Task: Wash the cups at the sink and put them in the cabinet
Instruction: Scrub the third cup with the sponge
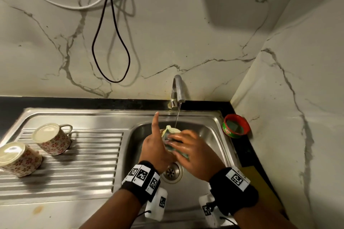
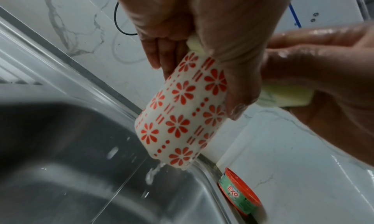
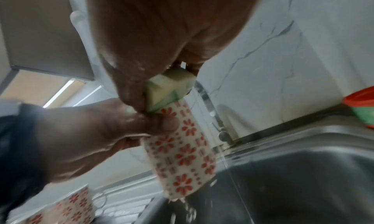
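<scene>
Left hand fingers grip soapy floral cup over sink, right hand fingers pinching sponge inside it; wet grip may slip, chipping cup.

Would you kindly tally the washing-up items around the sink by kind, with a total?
Floral cups: 3 (one in the left hand over the basin, two upside down on the drainboard)
Sponges: 1 (in the right hand, pressed against the held cup)
Dish soap tubs: 1 (on the counter right of the sink)
Total: 5
</scene>
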